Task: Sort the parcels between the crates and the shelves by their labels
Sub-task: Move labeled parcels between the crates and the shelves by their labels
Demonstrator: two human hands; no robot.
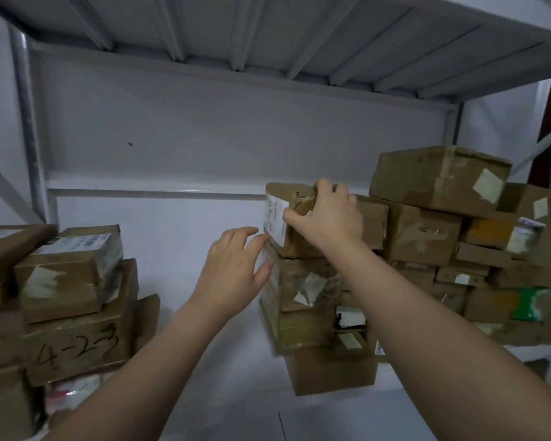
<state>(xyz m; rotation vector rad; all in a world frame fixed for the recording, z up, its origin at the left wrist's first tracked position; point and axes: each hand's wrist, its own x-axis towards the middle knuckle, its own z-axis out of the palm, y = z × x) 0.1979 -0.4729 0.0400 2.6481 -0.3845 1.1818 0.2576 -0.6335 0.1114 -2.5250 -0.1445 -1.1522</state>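
Observation:
A brown cardboard parcel (295, 240) with a white label on its left end sits on top of a stack of taped boxes (303, 291) on the white shelf (204, 361). My right hand (326, 214) grips this parcel from above, thumb on the near edge, fingers over the top. My left hand (236, 265) hovers just left of the stack with fingers spread, its fingertips next to the parcel's labelled end and holding nothing.
A pile of cardboard boxes (458, 237) fills the right side of the shelf. Another pile stands at the left, one box marked "4-23" (77, 348). The upper shelf's underside (268, 36) hangs overhead. A grey upright post (29, 122) stands at left.

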